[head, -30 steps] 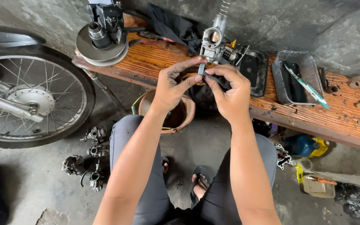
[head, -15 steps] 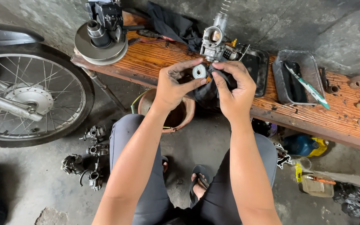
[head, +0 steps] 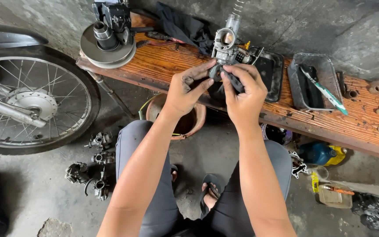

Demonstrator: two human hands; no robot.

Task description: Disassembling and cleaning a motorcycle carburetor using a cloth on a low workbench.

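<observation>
My left hand (head: pixel 184 90) and my right hand (head: pixel 243 92) meet over the front edge of a wooden bench (head: pixel 172 63). Together they pinch a small dark carburetor part (head: pixel 218 73) between thumbs and fingertips; most of it is hidden by my fingers. Just behind my hands a metal carburetor body (head: pixel 226 43) stands upright on the bench with a spring sticking up from its top. I sit on the floor with my knees apart below the bench.
A clutch pulley assembly (head: pixel 107 40) sits at the bench's left end, a dark cloth (head: pixel 183 26) behind. Two black trays (head: pixel 314 83) hold a toothbrush. A motorcycle wheel (head: pixel 27 103) stands left. Several carburetors (head: pixel 91 164) lie on the floor, a brown bowl (head: pixel 196 118) under the bench.
My hands have turned the small part: its pale round face showed half a second ago and is now covered by my fingers. The hands stayed in the same place.
</observation>
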